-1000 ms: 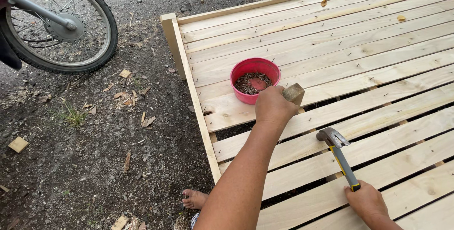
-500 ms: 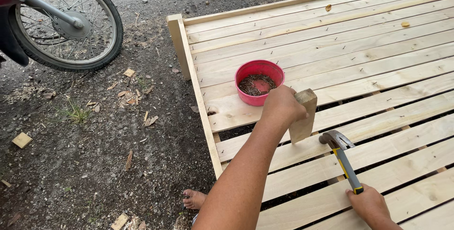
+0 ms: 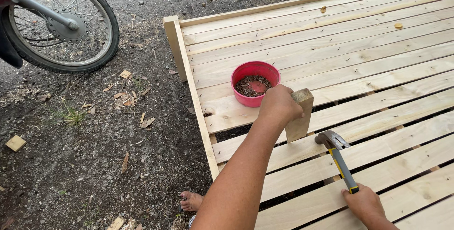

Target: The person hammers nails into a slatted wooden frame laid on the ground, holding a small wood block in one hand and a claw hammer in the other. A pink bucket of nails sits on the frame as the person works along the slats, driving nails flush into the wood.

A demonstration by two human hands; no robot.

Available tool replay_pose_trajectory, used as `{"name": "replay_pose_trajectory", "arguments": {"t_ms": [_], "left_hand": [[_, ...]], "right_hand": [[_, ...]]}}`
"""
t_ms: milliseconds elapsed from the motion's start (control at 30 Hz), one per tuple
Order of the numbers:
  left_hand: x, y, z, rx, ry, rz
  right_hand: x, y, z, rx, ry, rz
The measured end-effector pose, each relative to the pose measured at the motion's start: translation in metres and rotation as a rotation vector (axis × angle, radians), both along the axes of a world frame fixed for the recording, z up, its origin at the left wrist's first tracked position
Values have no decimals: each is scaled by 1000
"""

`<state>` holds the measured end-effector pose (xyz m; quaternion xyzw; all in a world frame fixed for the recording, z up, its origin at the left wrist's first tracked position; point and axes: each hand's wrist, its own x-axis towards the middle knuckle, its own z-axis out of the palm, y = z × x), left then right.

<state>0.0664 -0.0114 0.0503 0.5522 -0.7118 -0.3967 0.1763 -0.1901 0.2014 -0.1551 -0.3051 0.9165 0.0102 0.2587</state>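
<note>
My left hand grips a short wooden block and holds it upright in a gap between two slats of a pale wooden slatted platform. Just behind the hand a red bowl full of nails rests on the boards. My right hand, at the lower right, holds a claw hammer by its yellow and grey handle. The hammer's head lies on a slat just right of the block.
A motorcycle wheel stands at the top left on dark gravel strewn with wood chips. My bare foot shows beside the platform's left edge. A small wood offcut lies at the far left.
My left hand has pushed the block lower, down into the gap between the slats, so more of it shows. The hammer has hardly moved.
</note>
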Motion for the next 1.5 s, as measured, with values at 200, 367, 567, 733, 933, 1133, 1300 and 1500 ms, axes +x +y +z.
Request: {"name": "replay_pose_trajectory", "arguments": {"t_ms": [200, 367, 567, 733, 933, 1133, 1300, 1500], "left_hand": [[-5, 7, -7, -37, 12, -7], [-10, 15, -21, -73, -21, -28], [-9, 22, -28, -150, -32, -71], [-4, 32, -10, -163, -33, -62], [4, 27, 14, -199, -53, -30], [6, 10, 12, -116, -81, 29], [7, 2, 6, -87, -88, 54], [17, 2, 7, -41, -90, 74]], "right_hand": [[1, 1, 2, -5, 12, 19], [2, -3, 4, 44, -14, -13], [5, -2, 5, -3, -20, 13], [7, 0, 11, -80, -209, -97], [15, -27, 44, -183, -201, -19], [21, -63, 65, -391, -150, -5], [29, -57, 40, -251, -418, -203], [25, -52, 36, -220, -325, -137]]}}
